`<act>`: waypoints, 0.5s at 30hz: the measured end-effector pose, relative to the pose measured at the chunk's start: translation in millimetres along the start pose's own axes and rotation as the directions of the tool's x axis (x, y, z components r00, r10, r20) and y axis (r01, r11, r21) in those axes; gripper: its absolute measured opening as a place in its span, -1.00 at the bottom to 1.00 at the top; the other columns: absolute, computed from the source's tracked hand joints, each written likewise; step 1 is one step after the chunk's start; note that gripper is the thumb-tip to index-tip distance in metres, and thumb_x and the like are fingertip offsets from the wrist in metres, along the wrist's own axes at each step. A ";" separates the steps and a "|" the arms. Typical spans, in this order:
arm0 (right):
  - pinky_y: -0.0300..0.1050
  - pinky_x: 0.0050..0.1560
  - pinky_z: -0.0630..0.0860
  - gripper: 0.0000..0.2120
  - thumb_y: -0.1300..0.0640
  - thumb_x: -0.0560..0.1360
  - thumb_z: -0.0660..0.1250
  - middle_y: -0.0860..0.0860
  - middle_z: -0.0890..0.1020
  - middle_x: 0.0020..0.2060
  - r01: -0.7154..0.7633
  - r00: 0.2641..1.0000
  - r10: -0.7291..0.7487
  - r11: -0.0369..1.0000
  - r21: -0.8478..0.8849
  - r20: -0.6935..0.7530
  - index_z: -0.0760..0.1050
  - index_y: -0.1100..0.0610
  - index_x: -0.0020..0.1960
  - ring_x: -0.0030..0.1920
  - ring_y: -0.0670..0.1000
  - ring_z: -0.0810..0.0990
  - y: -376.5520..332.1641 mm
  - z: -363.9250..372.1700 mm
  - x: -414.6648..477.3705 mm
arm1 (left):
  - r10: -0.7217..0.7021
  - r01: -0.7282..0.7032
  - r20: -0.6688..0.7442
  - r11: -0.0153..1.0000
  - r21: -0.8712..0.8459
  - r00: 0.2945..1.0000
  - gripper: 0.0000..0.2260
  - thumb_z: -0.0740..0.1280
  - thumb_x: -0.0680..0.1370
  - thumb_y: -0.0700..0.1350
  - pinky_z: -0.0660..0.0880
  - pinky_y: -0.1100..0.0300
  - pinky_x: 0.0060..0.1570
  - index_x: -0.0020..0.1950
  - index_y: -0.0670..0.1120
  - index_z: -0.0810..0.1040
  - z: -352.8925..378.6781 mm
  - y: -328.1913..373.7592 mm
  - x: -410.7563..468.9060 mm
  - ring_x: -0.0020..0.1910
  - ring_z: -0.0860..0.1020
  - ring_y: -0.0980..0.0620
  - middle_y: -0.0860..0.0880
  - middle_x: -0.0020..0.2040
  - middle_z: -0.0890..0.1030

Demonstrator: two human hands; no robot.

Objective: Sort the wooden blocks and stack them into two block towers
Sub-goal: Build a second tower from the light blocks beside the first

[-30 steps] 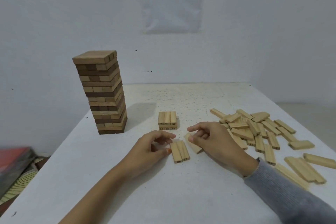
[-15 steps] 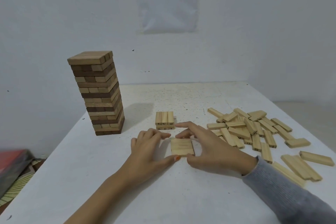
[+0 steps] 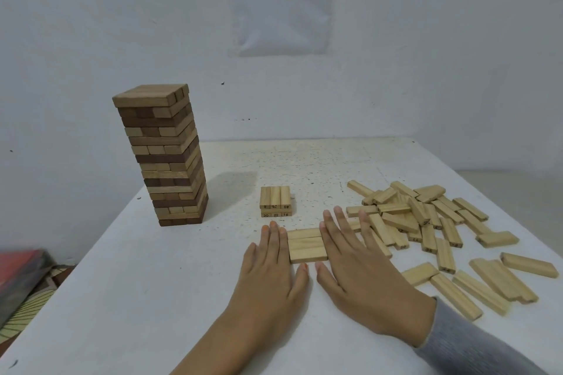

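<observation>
Compared with half a second back, the hands have been flattened out. The right hand was arched over the far edge of the three-block row and the left hand was half curled at its side. Now both are laid palm-down on the white table. A second back the blocks were still angled and one was apart. Now the three are squared up side by side, long edges running 9 to 3 o'clock.

Fingers: the left fingers are held straight and together, laid flush against the row's 9 o'clock end. The right fingers are straight and slightly fanned, with the index side set against the 3 o'clock end. Both thumbs are angled in toward the row's 6 o'clock edge. Nothing is gripped or lifted; the row is just being squeezed between flat hands.

From the row, the short stack of two numbered layers is found at 12 o'clock, just beyond the fingertips. The tall tower of mixed brown blocks is seen at 10 o'clock, well apart. The loose blocks are scattered from 2 to 4 o'clock, a few under the right fingers.
</observation>
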State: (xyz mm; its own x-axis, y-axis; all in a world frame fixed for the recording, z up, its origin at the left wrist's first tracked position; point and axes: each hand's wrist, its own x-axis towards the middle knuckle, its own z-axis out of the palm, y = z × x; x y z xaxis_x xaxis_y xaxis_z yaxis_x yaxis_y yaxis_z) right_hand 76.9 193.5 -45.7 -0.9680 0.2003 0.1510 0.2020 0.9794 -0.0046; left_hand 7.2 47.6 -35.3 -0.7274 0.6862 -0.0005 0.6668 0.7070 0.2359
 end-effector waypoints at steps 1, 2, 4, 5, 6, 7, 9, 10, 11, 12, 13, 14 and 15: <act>0.21 0.34 0.13 -0.27 -0.10 0.64 -0.28 0.22 0.48 0.35 0.000 1.000 0.000 1.000 -0.023 -0.024 0.47 0.34 0.33 0.42 0.18 0.39 -0.6 1.8 -0.1 | -0.005 0.004 -0.021 1.000 -0.006 1.000 -0.13 -0.48 0.26 0.24 -0.39 0.21 0.39 0.53 -0.10 -0.34 2.3 0.9 -0.1 0.49 -0.37 0.13 -0.01 0.54 -0.34; 0.22 0.34 0.13 -0.27 -0.10 0.64 -0.28 0.23 0.48 0.35 0.002 0.999 -0.004 0.999 -0.049 -0.047 0.47 0.35 0.33 0.42 0.18 0.39 -0.4 2.0 -0.1 | -0.008 0.008 -0.040 1.000 -0.012 0.999 -0.12 -0.48 0.25 0.23 -0.38 0.21 0.39 0.54 -0.10 -0.34 4.3 1.3 -0.2 0.49 -0.37 0.14 -0.01 0.55 -0.33; 0.23 0.34 0.12 -0.27 -0.09 0.64 -0.28 0.24 0.48 0.35 -0.002 0.998 -0.004 0.996 -0.084 -0.064 0.46 0.36 0.33 0.42 0.19 0.39 0.5 3.4 0.5 | -0.005 0.004 -0.063 1.000 -0.018 0.998 -0.14 -0.49 0.26 0.22 -0.37 0.21 0.41 0.54 -0.10 -0.32 5.5 1.8 -0.9 0.50 -0.36 0.14 -0.01 0.55 -0.32; 0.24 0.34 0.12 -0.27 -0.09 0.64 -0.28 0.24 0.48 0.34 -0.008 0.998 0.003 0.996 -0.092 -0.061 0.46 0.37 0.33 0.42 0.19 0.39 0.4 3.6 0.4 | 0.000 0.000 -0.066 1.000 -0.011 0.998 -0.14 -0.49 0.27 0.21 -0.36 0.21 0.40 0.54 -0.11 -0.32 5.5 1.8 -1.2 0.50 -0.35 0.13 -0.01 0.55 -0.31; 0.24 0.34 0.12 -0.27 -0.09 0.64 -0.28 0.24 0.49 0.34 -0.011 0.998 0.005 0.996 -0.094 -0.065 0.46 0.37 0.32 0.41 0.19 0.40 0.2 4.4 0.5 | 0.002 -0.002 -0.068 1.000 -0.003 0.998 -0.14 -0.50 0.27 0.20 -0.36 0.21 0.40 0.54 -0.11 -0.32 5.4 1.7 -1.2 0.51 -0.34 0.12 -0.01 0.56 -0.31; 0.25 0.34 0.12 -0.27 -0.08 0.64 -0.28 0.24 0.49 0.34 -0.012 0.998 0.005 0.995 -0.095 -0.068 0.47 0.37 0.32 0.41 0.19 0.40 0.0 4.5 0.4 | 0.003 -0.002 -0.070 1.000 0.004 0.998 -0.14 -0.51 0.26 0.18 -0.35 0.21 0.39 0.54 -0.11 -0.31 5.5 1.8 -0.7 0.51 -0.33 0.12 -0.01 0.56 -0.30; 0.25 0.34 0.13 -0.27 -0.06 0.64 -0.29 0.24 0.50 0.32 -0.013 0.997 0.006 0.995 -0.102 -0.075 0.48 0.37 0.31 0.40 0.19 0.41 0.2 4.1 0.1 | 0.004 -0.002 -0.083 1.000 0.019 0.997 -0.14 -0.52 0.26 0.15 -0.33 0.22 0.39 0.55 -0.11 -0.29 6.4 1.2 0.4 0.52 -0.31 0.11 -0.01 0.56 -0.28; 0.25 0.33 0.13 -0.28 -0.04 0.64 -0.30 0.24 0.51 0.32 -0.013 0.997 0.004 0.994 -0.106 -0.080 0.49 0.37 0.30 0.40 0.19 0.42 0.5 3.9 -0.2 | 0.003 -0.001 -0.095 1.000 0.024 0.995 -0.15 -0.52 0.27 0.14 -0.32 0.23 0.39 0.56 -0.11 -0.27 7.4 0.6 1.2 0.52 -0.30 0.11 -0.01 0.57 -0.26; 0.26 0.33 0.14 -0.28 -0.03 0.64 -0.30 0.24 0.52 0.31 -0.012 0.997 0.003 0.994 -0.109 -0.083 0.49 0.37 0.29 0.39 0.19 0.43 0.6 3.6 -0.8 | 0.004 -0.001 -0.107 1.000 0.025 0.994 -0.15 -0.52 0.28 0.14 -0.30 0.24 0.39 0.56 -0.11 -0.25 8.2 0.0 1.7 0.53 -0.29 0.12 0.00 0.57 -0.25; 0.26 0.33 0.14 -0.28 -0.01 0.65 -0.30 0.24 0.52 0.31 -0.010 0.996 0.001 0.993 -0.115 -0.085 0.50 0.37 0.29 0.39 0.20 0.44 0.5 3.1 -1.3 | 0.005 -0.003 -0.113 1.000 0.022 0.994 -0.15 -0.51 0.29 0.14 -0.29 0.24 0.39 0.57 -0.10 -0.24 8.8 -0.7 2.1 0.53 -0.28 0.12 0.00 0.57 -0.24; 0.27 0.33 0.15 -0.29 -0.01 0.65 -0.30 0.24 0.52 0.30 -0.009 0.996 -0.002 0.992 -0.127 -0.091 0.50 0.37 0.29 0.38 0.20 0.44 0.4 3.2 -1.4 | 0.008 -0.006 -0.117 1.000 0.018 0.993 -0.16 -0.51 0.29 0.14 -0.28 0.25 0.39 0.57 -0.10 -0.23 8.8 -1.1 2.2 0.53 -0.28 0.12 0.01 0.58 -0.23; 0.27 0.32 0.15 -0.29 0.00 0.65 -0.30 0.24 0.53 0.30 -0.007 0.995 -0.007 0.990 -0.140 -0.101 0.50 0.37 0.28 0.38 0.20 0.44 0.4 3.7 -1.3 | 0.010 -0.009 -0.119 1.000 0.015 0.993 -0.16 -0.50 0.30 0.14 -0.28 0.25 0.39 0.57 -0.10 -0.22 8.8 -1.4 2.0 0.53 -0.27 0.13 0.01 0.58 -0.23; 0.27 0.32 0.15 -0.29 0.00 0.65 -0.31 0.24 0.53 0.30 -0.006 0.994 -0.010 0.989 -0.148 -0.106 0.50 0.37 0.28 0.38 0.19 0.44 0.4 3.9 -1.3 | 0.011 -0.009 -0.121 1.000 0.012 0.993 -0.16 -0.50 0.30 0.14 -0.28 0.25 0.39 0.57 -0.10 -0.22 8.5 -1.5 1.5 0.53 -0.27 0.13 0.01 0.58 -0.22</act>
State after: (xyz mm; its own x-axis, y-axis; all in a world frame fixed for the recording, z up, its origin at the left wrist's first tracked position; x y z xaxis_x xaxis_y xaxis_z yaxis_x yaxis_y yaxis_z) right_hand 77.7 193.7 -49.8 -0.9488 0.1871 0.2545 0.2279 0.9634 0.1412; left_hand 6.5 49.0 -44.0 -0.7345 0.6680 0.1194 0.6754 0.7026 0.2240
